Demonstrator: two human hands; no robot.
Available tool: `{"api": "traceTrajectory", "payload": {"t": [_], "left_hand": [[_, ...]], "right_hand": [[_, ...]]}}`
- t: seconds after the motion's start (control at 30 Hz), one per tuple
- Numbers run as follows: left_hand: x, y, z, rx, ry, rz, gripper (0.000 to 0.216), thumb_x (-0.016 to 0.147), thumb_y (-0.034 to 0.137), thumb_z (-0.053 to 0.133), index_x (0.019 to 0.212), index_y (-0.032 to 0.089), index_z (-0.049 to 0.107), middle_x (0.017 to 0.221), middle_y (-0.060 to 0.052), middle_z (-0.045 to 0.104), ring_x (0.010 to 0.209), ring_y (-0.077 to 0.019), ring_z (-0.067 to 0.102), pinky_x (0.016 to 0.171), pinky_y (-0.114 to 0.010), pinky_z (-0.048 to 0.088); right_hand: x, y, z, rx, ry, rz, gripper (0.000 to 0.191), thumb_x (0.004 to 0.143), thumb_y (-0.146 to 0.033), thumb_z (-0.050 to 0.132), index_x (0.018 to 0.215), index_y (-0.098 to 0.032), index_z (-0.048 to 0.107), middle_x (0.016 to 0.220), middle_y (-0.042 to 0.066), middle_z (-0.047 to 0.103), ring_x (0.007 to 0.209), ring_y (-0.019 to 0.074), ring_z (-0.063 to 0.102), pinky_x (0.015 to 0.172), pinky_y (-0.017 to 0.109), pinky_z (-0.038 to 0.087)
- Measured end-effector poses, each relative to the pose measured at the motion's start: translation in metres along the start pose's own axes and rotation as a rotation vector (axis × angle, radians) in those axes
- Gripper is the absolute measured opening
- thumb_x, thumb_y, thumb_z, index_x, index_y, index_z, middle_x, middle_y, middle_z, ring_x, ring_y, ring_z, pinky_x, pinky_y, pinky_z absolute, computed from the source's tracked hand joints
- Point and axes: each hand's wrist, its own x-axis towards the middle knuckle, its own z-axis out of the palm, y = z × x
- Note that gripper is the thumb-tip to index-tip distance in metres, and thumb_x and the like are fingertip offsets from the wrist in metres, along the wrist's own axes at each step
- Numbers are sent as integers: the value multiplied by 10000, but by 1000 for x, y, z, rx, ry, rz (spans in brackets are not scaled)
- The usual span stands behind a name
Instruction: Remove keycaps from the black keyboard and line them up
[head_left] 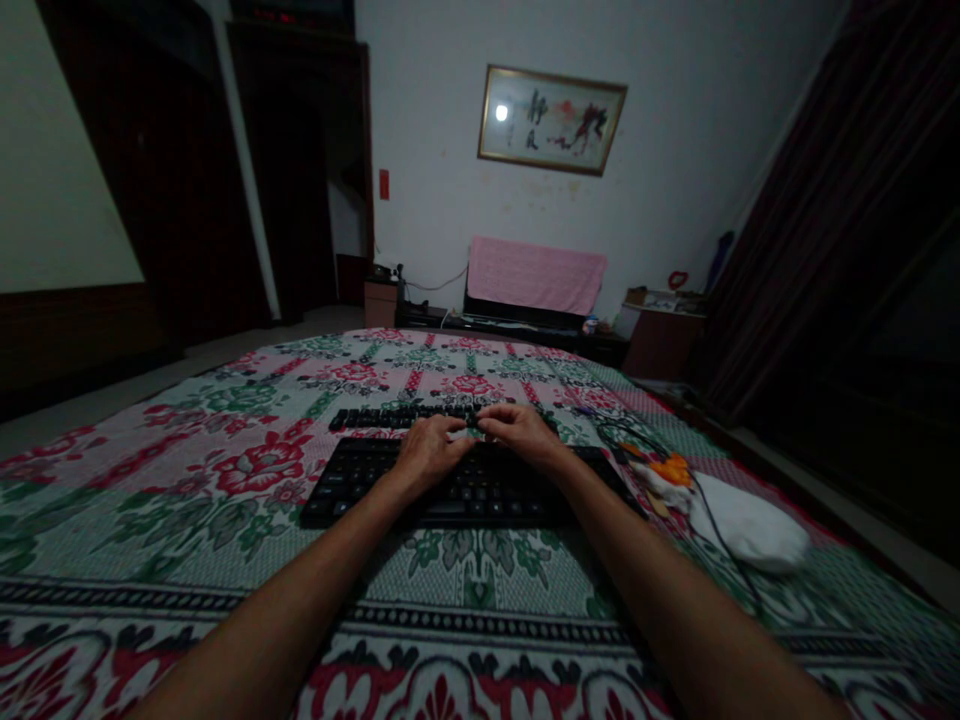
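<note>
A black computer keyboard (480, 508) lies flat on a flowered bedspread. Along its far side runs a row of small black pieces that look like loose keycaps (375, 418). My left hand (431, 447) is over the keyboard's upper edge, its fingers curled and its thumb pointing right. Facing it, my right hand (523, 432) has thumb and fingers drawn together in a pinch close to the row. The fingertips of both hands nearly meet. Whatever is between them is too small and dark to make out.
On the bedspread (255, 470), right of the keyboard, lie a white cloth-like bundle (750, 525), an orange item (671, 468) and a black cable (724, 540). Beyond the bed, a pink towel (536, 275) covers a screen on a low stand. A dark curtain (802, 190) hangs at right.
</note>
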Motion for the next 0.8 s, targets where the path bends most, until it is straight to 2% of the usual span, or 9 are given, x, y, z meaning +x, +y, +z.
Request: {"api": "traceTrajectory", "payload": {"t": [0.17, 0.3, 0.6, 0.8], "left_hand": [[1, 4, 0, -306, 12, 103, 267, 727, 338, 495, 928, 233, 636, 897, 29, 665, 816, -136, 590, 727, -214, 441], [1, 7, 2, -363, 50, 125, 256, 725, 306, 492, 908, 212, 643, 896, 17, 667, 814, -135, 591, 728, -214, 442], [-3, 12, 0, -117, 47, 103, 243, 712, 278, 487, 872, 224, 661, 825, 9, 678, 727, -135, 595, 668, -214, 428], [-4, 13, 3, 19, 34, 141, 254, 727, 271, 462, 887, 242, 657, 848, 6, 675, 763, -146, 595, 693, -225, 424]], "right_hand": [[-10, -3, 8, 305, -31, 85, 273, 631, -316, 624, 851, -156, 597, 635, -18, 586, 539, 66, 506, 507, 180, 393], [-10, 5, 9, 443, -61, 111, 281, 619, -313, 642, 846, -154, 593, 628, -20, 583, 552, 63, 516, 514, 176, 400], [-14, 5, 7, 417, -73, 124, 261, 616, -279, 644, 842, -155, 601, 636, -12, 591, 576, 69, 532, 522, 175, 403], [-16, 2, 7, 306, -62, 118, 248, 607, -326, 645, 777, -148, 617, 663, -10, 587, 553, 59, 510, 505, 173, 407]]}}
